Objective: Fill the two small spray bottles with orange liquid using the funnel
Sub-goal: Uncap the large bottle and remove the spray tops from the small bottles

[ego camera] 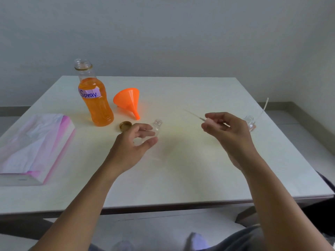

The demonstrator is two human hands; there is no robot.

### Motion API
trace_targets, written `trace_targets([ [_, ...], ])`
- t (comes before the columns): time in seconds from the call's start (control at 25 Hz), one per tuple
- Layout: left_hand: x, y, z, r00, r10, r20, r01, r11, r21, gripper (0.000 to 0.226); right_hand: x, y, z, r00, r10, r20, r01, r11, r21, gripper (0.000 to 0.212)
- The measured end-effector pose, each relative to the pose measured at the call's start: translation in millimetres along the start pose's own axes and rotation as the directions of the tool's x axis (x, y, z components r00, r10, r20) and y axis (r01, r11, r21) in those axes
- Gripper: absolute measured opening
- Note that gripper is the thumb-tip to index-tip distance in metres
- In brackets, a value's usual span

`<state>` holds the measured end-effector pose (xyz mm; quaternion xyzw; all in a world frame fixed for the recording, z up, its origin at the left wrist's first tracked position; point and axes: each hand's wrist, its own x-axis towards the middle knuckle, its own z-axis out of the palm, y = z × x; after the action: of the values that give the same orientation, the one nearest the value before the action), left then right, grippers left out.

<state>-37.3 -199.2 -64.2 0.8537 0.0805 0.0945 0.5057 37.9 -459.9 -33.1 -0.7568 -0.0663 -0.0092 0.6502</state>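
My left hand [134,142] grips a small clear spray bottle [157,126] with its neck open and tilted up to the right. My right hand [226,131] pinches that bottle's pink spray head, whose thin dip tube [193,114] points left. A second clear small bottle [250,122] stands behind my right hand, with another spray tube [263,109] leaning beside it. The big bottle of orange liquid [96,104], labelled "Spray", stands uncapped at the back left. An orange funnel [129,102] lies on its side to its right.
A gold cap [125,125] lies in front of the big bottle. A pink and white tissue pack [34,145] sits at the left of the white table [181,178]. A grey wall rises behind the table.
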Motion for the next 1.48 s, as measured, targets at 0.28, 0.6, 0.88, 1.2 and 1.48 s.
trace_targets([
  [0.28, 0, 9, 37, 0.999, 0.027, -0.021, -0.03, 0.988, -0.154, 0.042, 4, 15, 16, 0.999, 0.052, 0.004, -0.051, 0.997, -0.06, 0.02],
  [0.6, 7, 17, 77, 0.997, 0.06, -0.045, -0.065, 0.99, -0.125, 0.046, 11, 42, 28, 0.991, -0.134, -0.029, 0.122, 0.959, -0.258, 0.032],
  [0.88, 5, 13, 77, 0.997, 0.06, -0.04, -0.063, 0.995, -0.078, 0.05, 20, 54, 26, 0.986, -0.166, -0.029, 0.144, 0.918, -0.369, 0.025],
  [1.2, 11, 19, 86, 0.997, 0.05, -0.058, -0.054, 0.996, -0.065, 0.052, 6, 41, 12, 0.999, 0.015, 0.045, 0.011, 0.847, -0.531, 0.057],
  [1.48, -7, 7, 36, 1.0, 0.003, -0.02, 0.0, 0.989, 0.15, 0.065, -59, 17, 21, 0.938, 0.041, 0.344, 0.199, 0.748, -0.633, 0.013],
])
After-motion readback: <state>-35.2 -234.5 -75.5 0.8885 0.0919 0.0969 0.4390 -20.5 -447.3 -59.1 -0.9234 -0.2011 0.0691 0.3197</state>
